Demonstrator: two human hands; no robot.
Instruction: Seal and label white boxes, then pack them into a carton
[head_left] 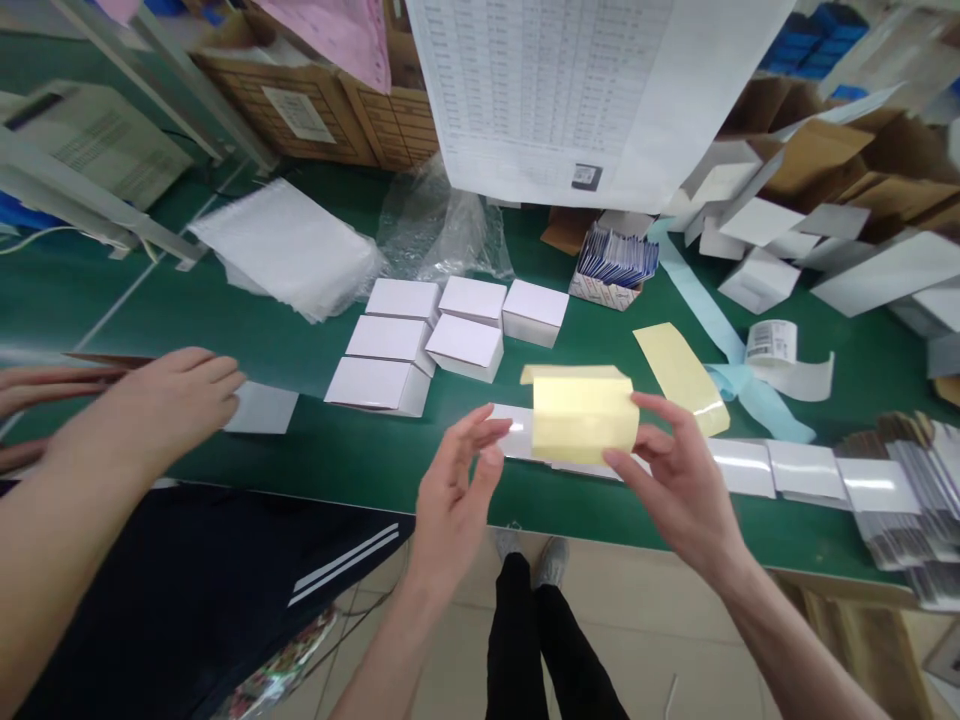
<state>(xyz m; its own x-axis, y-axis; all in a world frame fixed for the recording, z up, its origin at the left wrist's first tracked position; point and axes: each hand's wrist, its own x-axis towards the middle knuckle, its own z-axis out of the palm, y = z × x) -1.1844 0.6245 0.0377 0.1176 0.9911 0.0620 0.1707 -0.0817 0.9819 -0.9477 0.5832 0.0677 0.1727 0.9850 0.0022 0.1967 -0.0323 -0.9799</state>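
Note:
Between finger and thumb of my right hand (671,470), a folded or curled yellow sheet (585,415) is held by its right edge, above the bench. My left hand (459,485) is just left of the sheet, fingers curved and apart, with nothing visible in it. Beneath the sheet, a row of flat white glossy pieces (739,468) runs along the front edge and is partly hidden. A second yellow sheet (679,375) lies behind my right hand. Beyond my left hand, several closed white boxes (379,383) stand grouped together.
A co-worker's hand (180,395) is at the left by a white piece (262,408). Behind are plastic bags (292,245), a box of packets (607,290), a label roll (772,343) and a hanging printed sheet (540,100). Stacked flat pieces (892,500) lie right.

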